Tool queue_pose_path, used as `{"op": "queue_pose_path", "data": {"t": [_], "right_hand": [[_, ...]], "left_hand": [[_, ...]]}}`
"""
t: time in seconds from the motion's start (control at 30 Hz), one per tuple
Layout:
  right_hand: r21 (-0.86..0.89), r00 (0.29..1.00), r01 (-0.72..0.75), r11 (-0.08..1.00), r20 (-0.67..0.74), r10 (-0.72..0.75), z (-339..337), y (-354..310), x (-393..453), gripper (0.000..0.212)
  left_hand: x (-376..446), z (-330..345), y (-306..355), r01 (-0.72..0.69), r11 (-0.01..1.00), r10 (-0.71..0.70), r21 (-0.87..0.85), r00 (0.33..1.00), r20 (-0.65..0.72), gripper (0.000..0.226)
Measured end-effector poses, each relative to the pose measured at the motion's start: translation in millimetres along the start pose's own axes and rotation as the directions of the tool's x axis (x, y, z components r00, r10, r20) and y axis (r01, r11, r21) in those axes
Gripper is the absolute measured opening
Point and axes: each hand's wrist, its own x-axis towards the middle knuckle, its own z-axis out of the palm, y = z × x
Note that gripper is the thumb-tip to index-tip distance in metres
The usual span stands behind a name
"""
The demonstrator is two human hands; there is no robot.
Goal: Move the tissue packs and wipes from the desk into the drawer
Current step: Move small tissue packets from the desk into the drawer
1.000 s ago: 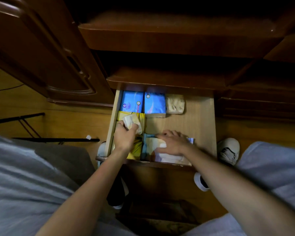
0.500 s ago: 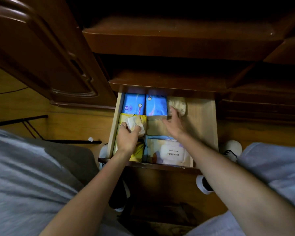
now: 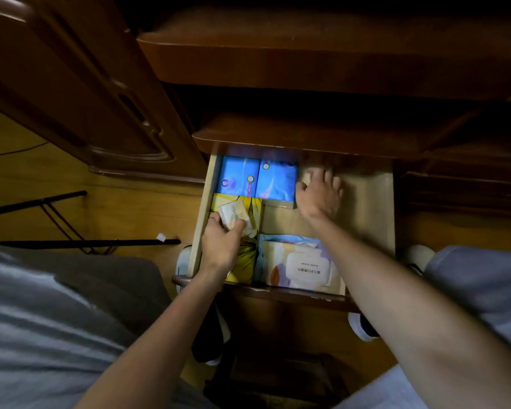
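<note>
The open wooden drawer [image 3: 369, 208] holds two blue tissue packs [image 3: 257, 178] at its back left, a yellow pack [image 3: 245, 261] along the left side and a large wipes pack [image 3: 298, 265] at the front. My left hand [image 3: 220, 246] grips a small pale tissue pack [image 3: 235, 215] above the yellow pack. My right hand [image 3: 319, 193] reaches to the drawer's back, right of the blue packs, with its fingers over a small beige pack [image 3: 306, 178] that is mostly hidden. Whether that hand grips it is unclear.
The desk top [image 3: 307, 54] overhangs the drawer's back. A dark cabinet door [image 3: 86, 98] stands open at the left. My grey-clad knees flank the drawer, and white shoes [image 3: 416, 258] rest on the wooden floor. The drawer's right part is bare wood.
My right hand left the wipes pack at the front and moved to the drawer's back, onto the small beige pack. My left hand stayed put with its small pack.
</note>
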Motion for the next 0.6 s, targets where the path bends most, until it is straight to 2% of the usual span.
{"op": "queue_pose_path", "data": {"t": [0.03, 0.13, 0.23, 0.37, 0.6], "right_hand": [[-0.08, 0.999, 0.006, 0.997, 0.036, -0.003, -2, 8, 1, 0.045], [-0.202, 0.96, -0.023, 0.979, 0.268, 0.077, -6, 43, -7, 0.055], [-0.296, 0.962, -0.076, 0.952, 0.228, 0.148, -9, 64, -19, 0.051], [-0.239, 0.942, -0.121, 0.963, 0.278, 0.187, -15, 66, -30, 0.037], [-0.048, 0.94, -0.185, 0.982, 0.284, 0.191, -37, 38, -53, 0.049]], "left_hand": [[1, 2, 0, -0.003, 1.0, 0.003, 0.007, 1.0, 0.008, 0.02], [1, 6, 2, -0.012, 1.0, 0.012, 0.026, 1.0, 0.012, 0.019], [0, 10, 6, -0.014, 1.0, 0.014, 0.026, 1.0, 0.004, 0.021], [-1, 12, 6, -0.012, 1.0, 0.012, 0.007, 1.0, -0.001, 0.02], [-5, 7, 8, 0.017, 0.999, -0.018, -0.031, 1.0, -0.018, 0.023]]}}
